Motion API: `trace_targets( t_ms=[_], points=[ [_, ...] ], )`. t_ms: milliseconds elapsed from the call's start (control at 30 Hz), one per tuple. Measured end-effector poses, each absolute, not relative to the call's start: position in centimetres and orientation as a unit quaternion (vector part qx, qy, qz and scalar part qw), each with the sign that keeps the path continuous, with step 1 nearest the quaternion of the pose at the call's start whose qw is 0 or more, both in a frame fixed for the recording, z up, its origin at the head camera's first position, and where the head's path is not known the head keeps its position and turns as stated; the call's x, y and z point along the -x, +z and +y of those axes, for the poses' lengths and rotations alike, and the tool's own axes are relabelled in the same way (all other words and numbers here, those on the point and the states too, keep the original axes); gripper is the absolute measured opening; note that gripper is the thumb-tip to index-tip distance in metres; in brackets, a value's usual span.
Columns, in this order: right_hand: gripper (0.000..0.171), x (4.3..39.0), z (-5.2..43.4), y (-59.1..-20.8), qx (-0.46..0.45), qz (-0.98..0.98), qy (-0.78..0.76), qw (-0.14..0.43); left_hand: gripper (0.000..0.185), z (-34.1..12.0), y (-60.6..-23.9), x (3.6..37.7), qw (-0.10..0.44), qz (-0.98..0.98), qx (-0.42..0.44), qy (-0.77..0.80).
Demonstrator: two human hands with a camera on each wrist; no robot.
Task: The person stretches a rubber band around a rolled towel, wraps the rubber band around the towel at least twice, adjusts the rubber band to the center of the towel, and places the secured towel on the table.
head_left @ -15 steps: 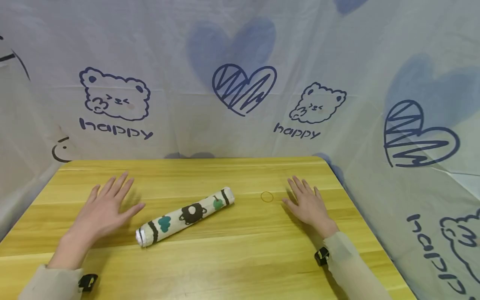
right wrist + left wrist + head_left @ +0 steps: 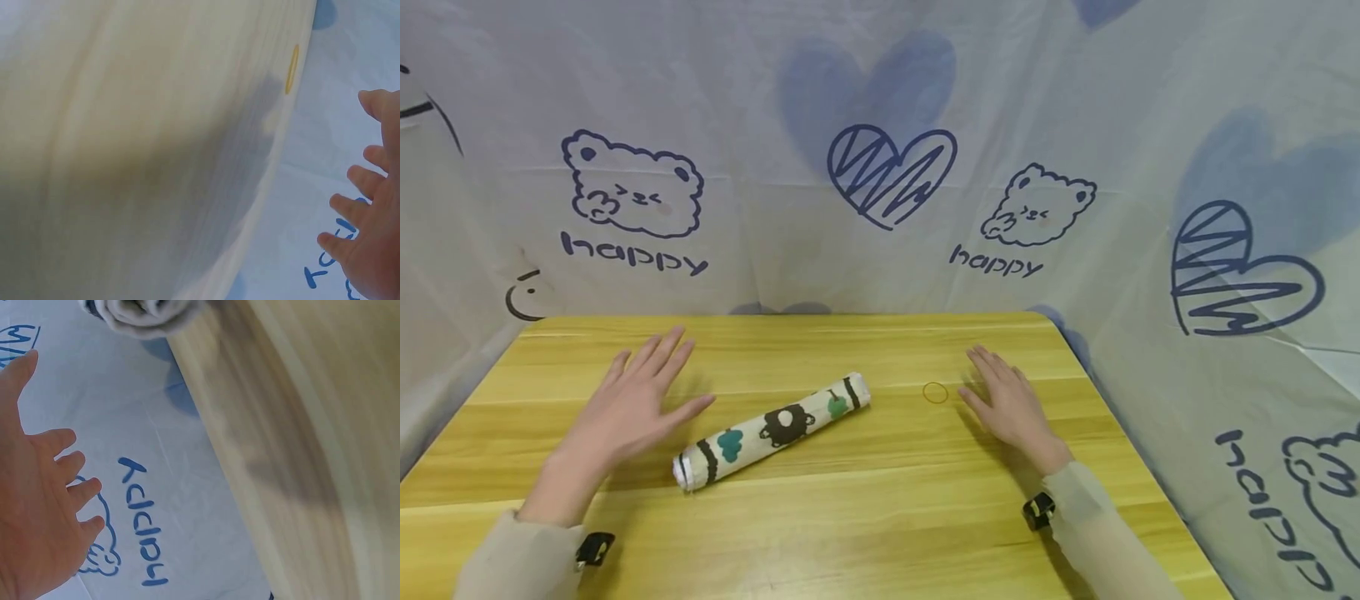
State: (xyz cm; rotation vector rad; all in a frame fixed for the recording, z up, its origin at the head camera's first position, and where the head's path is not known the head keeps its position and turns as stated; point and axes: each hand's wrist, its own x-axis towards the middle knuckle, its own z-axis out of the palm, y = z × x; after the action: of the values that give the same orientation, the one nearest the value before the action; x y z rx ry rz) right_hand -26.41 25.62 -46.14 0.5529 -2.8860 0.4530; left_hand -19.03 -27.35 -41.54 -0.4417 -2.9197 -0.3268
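Left hand [image 2: 628,412], lower left: fingers spread, near patterned roll [image 2: 786,426]. Right hand [image 2: 1011,410], lower right: fingers slightly apart, near yellow ring [image 2: 936,382].

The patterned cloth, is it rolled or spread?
Rolled: the patterned cloth lies as a tube on the table, its end showing coiled layers in the left wrist view.

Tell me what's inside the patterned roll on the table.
At the end seen in the left wrist view, the patterned roll shows only its own pale, coiled layers. Whether anything is wrapped deeper inside cannot be seen; the outer layers cover it.
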Motion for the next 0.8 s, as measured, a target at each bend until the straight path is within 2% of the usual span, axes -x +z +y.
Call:
trace_targets(
  t_ms=[367,800],
  points=[
    [0.062,26.2,24.5,-46.3,-0.244,-0.952,0.166,0.084,0.091,-23.9,-40.6,19.8,0.068,-0.972,0.188,-0.126],
    [0.059,26.3,23.5,-46.6,-0.269,-0.946,0.171,0.064,0.092,-19.1,-41.6,21.4,0.042,-0.959,0.265,-0.087]
  ],
)
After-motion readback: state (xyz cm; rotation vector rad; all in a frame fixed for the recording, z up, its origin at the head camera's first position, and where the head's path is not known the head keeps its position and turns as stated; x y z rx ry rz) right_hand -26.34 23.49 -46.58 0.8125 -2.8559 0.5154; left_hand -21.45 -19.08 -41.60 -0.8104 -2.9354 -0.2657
